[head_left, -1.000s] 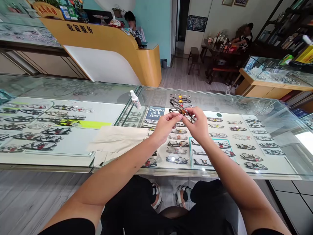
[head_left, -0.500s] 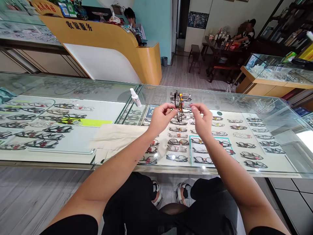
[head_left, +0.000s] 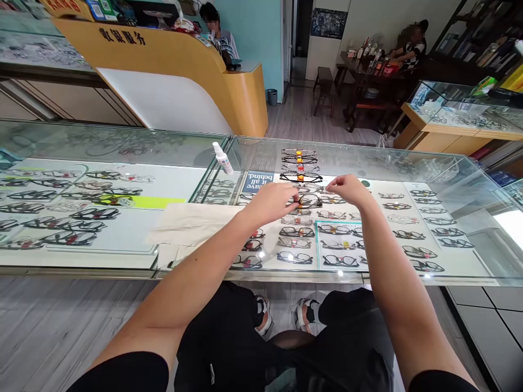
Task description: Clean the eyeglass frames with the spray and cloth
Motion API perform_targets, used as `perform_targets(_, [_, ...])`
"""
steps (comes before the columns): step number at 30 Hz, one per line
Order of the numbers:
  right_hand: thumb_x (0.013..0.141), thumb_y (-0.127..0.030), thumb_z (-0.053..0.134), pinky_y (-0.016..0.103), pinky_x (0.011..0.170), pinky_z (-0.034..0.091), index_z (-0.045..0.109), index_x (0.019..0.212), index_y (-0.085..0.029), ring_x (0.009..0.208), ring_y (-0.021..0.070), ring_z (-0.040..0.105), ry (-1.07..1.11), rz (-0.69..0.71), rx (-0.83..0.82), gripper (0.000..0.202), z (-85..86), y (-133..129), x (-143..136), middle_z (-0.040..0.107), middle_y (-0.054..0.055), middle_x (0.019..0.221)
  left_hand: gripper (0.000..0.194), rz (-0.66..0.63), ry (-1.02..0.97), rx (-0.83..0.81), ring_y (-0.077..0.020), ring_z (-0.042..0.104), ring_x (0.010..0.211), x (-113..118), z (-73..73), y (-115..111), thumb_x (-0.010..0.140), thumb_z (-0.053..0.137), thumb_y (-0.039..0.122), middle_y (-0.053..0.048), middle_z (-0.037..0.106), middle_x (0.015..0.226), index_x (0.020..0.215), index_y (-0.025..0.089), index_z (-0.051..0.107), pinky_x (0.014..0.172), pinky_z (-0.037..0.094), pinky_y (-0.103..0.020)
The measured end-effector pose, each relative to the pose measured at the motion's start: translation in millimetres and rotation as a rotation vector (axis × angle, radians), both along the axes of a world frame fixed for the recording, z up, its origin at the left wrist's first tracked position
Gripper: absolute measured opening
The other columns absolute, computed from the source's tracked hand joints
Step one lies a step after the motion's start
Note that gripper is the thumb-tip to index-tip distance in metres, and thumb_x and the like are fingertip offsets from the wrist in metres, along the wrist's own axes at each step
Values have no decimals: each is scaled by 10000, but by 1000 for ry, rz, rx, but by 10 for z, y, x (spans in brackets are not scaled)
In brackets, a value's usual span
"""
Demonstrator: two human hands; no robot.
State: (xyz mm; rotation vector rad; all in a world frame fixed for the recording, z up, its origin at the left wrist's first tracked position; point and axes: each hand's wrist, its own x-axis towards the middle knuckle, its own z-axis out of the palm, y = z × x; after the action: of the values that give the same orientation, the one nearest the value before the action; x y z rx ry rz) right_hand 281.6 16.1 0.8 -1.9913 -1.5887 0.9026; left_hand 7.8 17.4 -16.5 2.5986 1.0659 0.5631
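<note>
My left hand (head_left: 274, 203) pinches the left side of a dark pair of glasses (head_left: 309, 201), held low over the glass counter top. To the right of that pair is my right hand (head_left: 350, 189), its fingers drawn together; whether anything small is between them is hidden. Just beyond my hands, several pairs of glasses (head_left: 300, 177) are lined up one behind another on the glass. Below the glass, more rows of glasses (head_left: 296, 232) show in the case.
A white spray bottle (head_left: 223, 158) stands back left on the glass counter (head_left: 261, 276). A cream cloth (head_left: 192, 224) lies left of my left forearm. Beyond are a yellow cashier desk (head_left: 245, 98), a seated person (head_left: 218, 32) and another person (head_left: 411, 49) at a dark table.
The dark glasses, upright between my hands before, are now lower and turned level. My left hand has come down with them, and my right hand has moved a little right, away from them.
</note>
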Motion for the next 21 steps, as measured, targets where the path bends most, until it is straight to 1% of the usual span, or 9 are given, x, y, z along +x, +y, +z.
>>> perform_targets(4, [769,-380,842,356,634,380,775,781,-209,591,139,452,-6,49,-7,185,-59,34,-10,613,0,668,138,-22,64,5,-285,711,929,44,-69,19,942,652,315,-81,795,959,889,238,752,803,472,-366])
perform_targets(9, [749,-411,872,335,603,363,738,763,-206,579,131,451,-32,69,-8,245,-123,59,-48,610,-6,652,159,-5,108,10,-291,716,965,71,-73,11,979,642,314,-86,811,1016,937,230,771,805,464,-360])
perform_targets(14, [788,-393,848,333,604,338,690,748,-214,575,124,439,-48,83,-19,241,-180,86,-54,609,-12,664,171,20,73,5,-288,711,953,85,-83,-3,983,656,338,-89,808,1001,936,233,782,825,474,-362])
perform_targets(18, [783,-420,855,337,620,346,701,767,-215,583,131,452,-70,96,-1,256,-207,98,-39,613,-10,675,179,18,82,3,-279,715,937,101,-91,-14,989,661,346,-84,809,1000,924,229,779,804,470,-357])
perform_targets(21, [802,-409,849,333,629,340,717,793,-213,593,130,453,-88,96,-2,237,-194,92,-42,607,-15,679,194,20,116,8,-284,725,976,120,-72,-36,1008,642,343,-84,816,1044,956,218,780,799,472,-362])
